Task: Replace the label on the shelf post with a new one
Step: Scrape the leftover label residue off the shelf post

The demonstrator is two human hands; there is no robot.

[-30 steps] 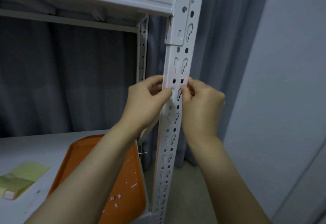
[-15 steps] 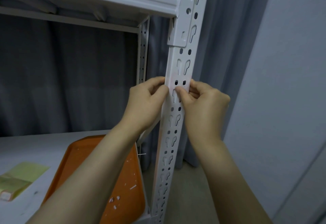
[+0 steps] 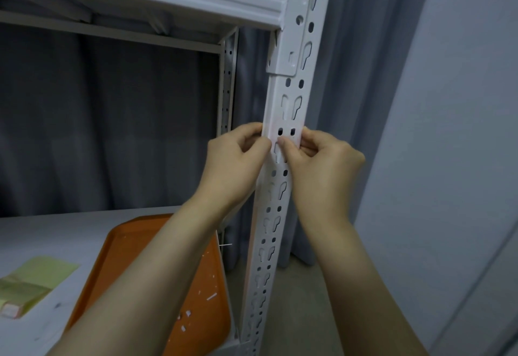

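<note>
As the label (image 3: 286,124) seemingly needs flattening on the shelf post (image 3: 276,215), it is pinched there by curled fingers (image 3: 249,132), the left hand (image 3: 238,159) at 9 o'clock, the right hand (image 3: 319,165) at 3 o'clock

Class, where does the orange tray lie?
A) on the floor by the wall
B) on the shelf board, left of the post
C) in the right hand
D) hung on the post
B: the tray lies flat on the board, left of the post.
</note>
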